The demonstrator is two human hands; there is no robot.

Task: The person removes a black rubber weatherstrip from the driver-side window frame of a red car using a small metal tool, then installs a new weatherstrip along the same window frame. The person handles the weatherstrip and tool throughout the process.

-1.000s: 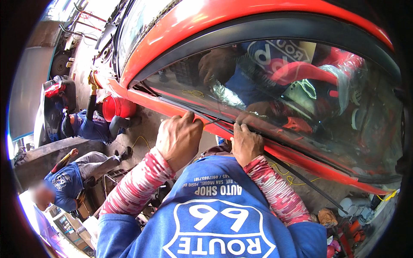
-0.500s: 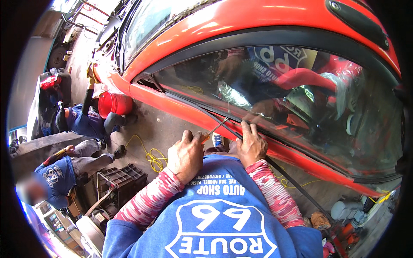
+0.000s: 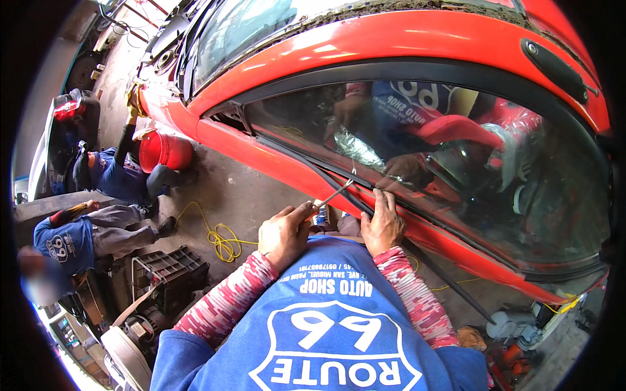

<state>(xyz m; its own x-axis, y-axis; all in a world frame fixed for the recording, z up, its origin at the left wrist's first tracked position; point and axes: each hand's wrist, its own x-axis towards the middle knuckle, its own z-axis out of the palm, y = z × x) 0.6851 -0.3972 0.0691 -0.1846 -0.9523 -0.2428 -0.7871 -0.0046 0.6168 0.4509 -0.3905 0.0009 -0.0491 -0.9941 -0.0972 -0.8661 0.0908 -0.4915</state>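
I stand at a red car door [image 3: 274, 159] with a closed side window [image 3: 456, 150]. My left hand [image 3: 284, 233] grips a thin metal tool [image 3: 334, 195] whose tip points up toward the black rubber window strip [image 3: 339, 189] at the base of the glass. My right hand [image 3: 383, 225] rests on the same strip, fingers curled over it, where the strip has come away from the door and hangs down to the right. Both forearms wear red patterned sleeves over a blue shirt.
Two people in blue crouch at the left by the car's front wheel beside a red bucket [image 3: 164, 151]. A yellow cord [image 3: 222, 238] lies coiled on the concrete floor. A black crate [image 3: 171, 270] and machine parts sit at lower left; clutter lies at lower right.
My left hand came off the window sill, drew back and now holds the thin tool pointed at the strip. My right hand stays on the strip. My view has pulled back from the door.
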